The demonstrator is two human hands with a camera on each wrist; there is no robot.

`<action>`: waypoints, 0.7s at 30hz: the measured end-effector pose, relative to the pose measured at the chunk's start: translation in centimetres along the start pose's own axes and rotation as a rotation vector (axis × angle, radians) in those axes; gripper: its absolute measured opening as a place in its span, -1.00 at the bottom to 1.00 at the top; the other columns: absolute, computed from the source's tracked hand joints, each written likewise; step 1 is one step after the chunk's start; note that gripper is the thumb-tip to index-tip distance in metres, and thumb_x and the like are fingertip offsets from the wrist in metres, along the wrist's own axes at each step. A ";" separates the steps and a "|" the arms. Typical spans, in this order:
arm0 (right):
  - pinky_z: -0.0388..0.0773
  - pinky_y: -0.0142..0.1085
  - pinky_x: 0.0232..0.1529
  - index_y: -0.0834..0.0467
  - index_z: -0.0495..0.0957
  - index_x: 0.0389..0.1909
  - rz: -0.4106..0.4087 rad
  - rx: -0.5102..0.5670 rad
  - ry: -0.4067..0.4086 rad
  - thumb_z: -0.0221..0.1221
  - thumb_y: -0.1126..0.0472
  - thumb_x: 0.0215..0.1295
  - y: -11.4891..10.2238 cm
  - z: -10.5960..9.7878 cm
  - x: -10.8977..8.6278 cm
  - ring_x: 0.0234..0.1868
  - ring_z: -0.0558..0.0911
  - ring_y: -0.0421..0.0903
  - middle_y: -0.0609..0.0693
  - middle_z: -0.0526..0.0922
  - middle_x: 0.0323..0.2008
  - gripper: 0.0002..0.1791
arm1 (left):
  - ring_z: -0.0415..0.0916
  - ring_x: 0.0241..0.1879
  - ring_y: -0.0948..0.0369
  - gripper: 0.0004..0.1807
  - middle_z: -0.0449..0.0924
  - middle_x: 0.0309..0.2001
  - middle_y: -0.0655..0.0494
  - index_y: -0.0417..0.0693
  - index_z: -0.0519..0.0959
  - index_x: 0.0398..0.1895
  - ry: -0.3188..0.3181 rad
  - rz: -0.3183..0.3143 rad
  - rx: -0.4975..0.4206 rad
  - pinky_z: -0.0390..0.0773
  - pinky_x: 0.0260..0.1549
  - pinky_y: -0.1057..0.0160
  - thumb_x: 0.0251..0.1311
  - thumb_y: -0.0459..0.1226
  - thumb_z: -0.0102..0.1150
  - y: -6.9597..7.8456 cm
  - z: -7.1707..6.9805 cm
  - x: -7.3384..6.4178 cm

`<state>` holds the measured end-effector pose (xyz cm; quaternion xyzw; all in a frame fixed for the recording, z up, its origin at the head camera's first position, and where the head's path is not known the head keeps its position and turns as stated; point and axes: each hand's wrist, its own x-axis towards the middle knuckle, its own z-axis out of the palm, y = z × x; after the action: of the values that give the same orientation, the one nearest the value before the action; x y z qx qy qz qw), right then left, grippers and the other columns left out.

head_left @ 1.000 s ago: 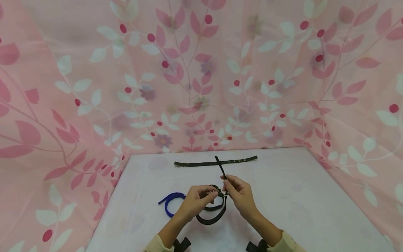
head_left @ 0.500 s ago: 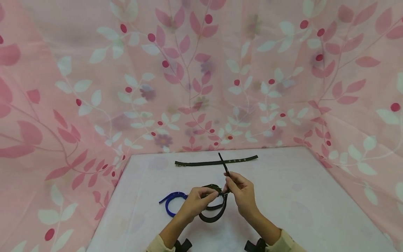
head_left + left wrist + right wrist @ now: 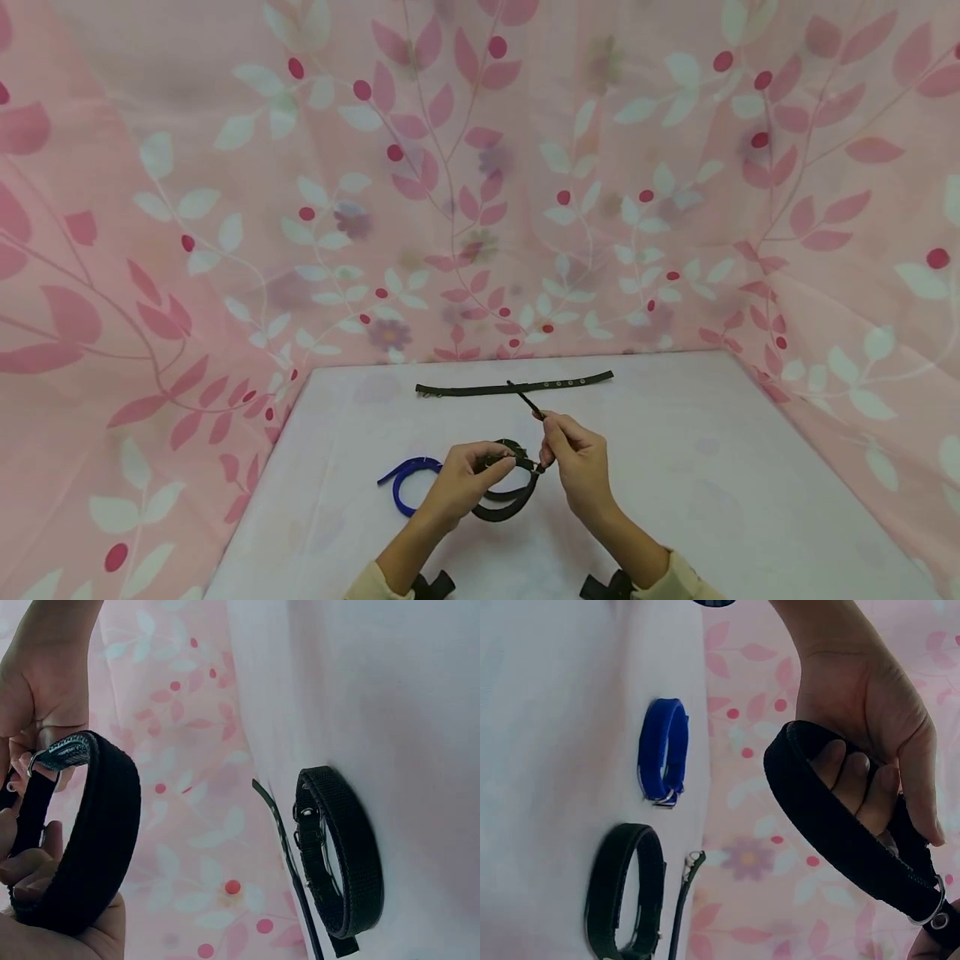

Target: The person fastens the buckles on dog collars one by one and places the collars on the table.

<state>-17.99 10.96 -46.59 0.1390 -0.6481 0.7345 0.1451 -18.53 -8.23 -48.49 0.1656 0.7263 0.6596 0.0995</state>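
Both hands hold a black collar [image 3: 112,832], bent into a loop above the table. My left hand [image 3: 467,485] grips it on the left side; in the right wrist view its fingers [image 3: 851,780] curl inside the loop. On the other side my right hand [image 3: 581,462] pinches the strap, whose free end [image 3: 527,403] sticks out beyond the fingers toward the back. A metal ring [image 3: 939,900] and an eyelet show where the strap crosses. Behind the held loop, a dark green collar [image 3: 600,892] stands coiled on the table, partly hidden in the head view.
A coiled blue collar [image 3: 397,496] lies left of the left hand, which partly covers it. Toward the table's back edge a dark green strap [image 3: 472,390] with eyelets lies stretched out. Pink floral cloth [image 3: 480,208] surrounds the white table [image 3: 712,483].
My right hand has shifted slightly right. The strap's free end has tilted down and left, and the bottom of the black loop has risen a little. The left hand stays nearly still.
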 end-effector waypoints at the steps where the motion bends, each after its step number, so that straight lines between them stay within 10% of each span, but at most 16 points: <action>1: 0.55 -0.39 -0.50 0.47 0.59 -0.05 -0.011 -0.015 0.003 0.10 0.34 0.44 0.0 0.0 0.0 -0.59 0.48 -0.20 -0.06 0.47 -0.57 -0.74 | 0.50 -0.30 0.32 -0.75 0.67 -0.18 -0.12 -0.21 0.68 -0.11 0.002 0.006 -0.008 0.52 -0.25 0.38 0.28 -0.21 0.27 0.0 0.1 0.0; 21: 0.69 -0.23 -0.42 0.45 0.63 -0.15 -0.168 -0.086 -0.202 0.17 0.46 0.33 0.2 -1.2 0.4 -0.44 0.69 -0.21 0.23 0.61 -0.46 -0.85 | 0.64 -0.12 0.27 -0.74 0.68 -0.06 -0.22 -0.29 0.67 -0.06 0.189 0.155 -0.104 0.61 -0.11 0.37 0.26 -0.30 0.28 1.1 -1.5 -0.5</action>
<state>-18.45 12.17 -46.71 0.2599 -0.6764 0.6735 0.1459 -18.47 -9.76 -47.23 0.1532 0.6821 0.7149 -0.0122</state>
